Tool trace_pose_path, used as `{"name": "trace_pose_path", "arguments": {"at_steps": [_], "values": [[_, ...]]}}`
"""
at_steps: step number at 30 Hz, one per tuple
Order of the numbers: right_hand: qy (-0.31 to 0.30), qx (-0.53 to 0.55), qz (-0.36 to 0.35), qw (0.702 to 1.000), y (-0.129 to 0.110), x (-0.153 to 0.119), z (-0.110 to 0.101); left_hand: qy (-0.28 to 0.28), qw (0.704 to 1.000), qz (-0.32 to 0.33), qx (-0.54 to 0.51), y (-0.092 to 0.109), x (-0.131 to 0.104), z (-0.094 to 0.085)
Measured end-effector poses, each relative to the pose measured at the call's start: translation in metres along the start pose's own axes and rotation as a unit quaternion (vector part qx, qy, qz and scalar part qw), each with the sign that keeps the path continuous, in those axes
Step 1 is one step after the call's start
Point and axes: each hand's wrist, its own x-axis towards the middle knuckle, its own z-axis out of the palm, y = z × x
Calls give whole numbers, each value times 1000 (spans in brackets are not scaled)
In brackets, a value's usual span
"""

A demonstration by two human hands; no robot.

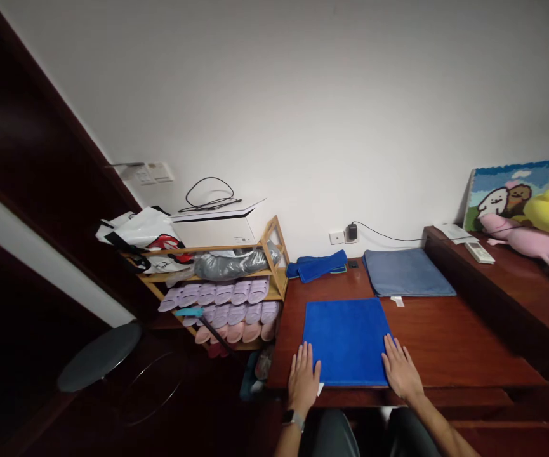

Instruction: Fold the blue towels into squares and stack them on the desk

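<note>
A bright blue cloth (pixel 345 343) lies flat and square on the brown wooden desk (pixel 474 343), close to its front edge. At the cloth's left edge my left hand (pixel 303 377) rests flat, palm down, with fingers stretched forward. My right hand (pixel 402 367) lies on the opposite edge, its fingers spread and partly over the cloth. Neither hand grips anything. A small white tag pokes out by my left thumb. Behind the cloth is a folded pile of darker blue cloths (pixel 322 265), and to the right a grey-blue cloth (pixel 407 271) with a white label.
Left of the desk stands a wooden rack (pixel 274 279) with several slippers (pixel 240 292) and a white box (pixel 217 227) on top. A round stool (pixel 100 357) is farther left. On the raised right surface lie a remote control (pixel 480 252) and a pink plush toy (pixel 531 238).
</note>
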Motion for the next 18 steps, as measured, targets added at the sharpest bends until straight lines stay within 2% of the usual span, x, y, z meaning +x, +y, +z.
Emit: {"name": "trace_pose_path", "arguments": {"at_steps": [3,7,9,14,18], "values": [[-15,-8,3,1000,2,0,2,19,1000,11,0,-16,-12,-1],[-29,-10,9,1000,5,17,-1,71,997,1,2,-8,-15,4],[-29,-5,12,999,3,38,-9,84,996,0,0,-6,-15,7],[-50,0,38,998,-8,113,-32,106,994,8,-6,-11,-16,8],[-48,-33,36,998,-9,148,-22,112,994,4,-11,-13,-17,14]]}}
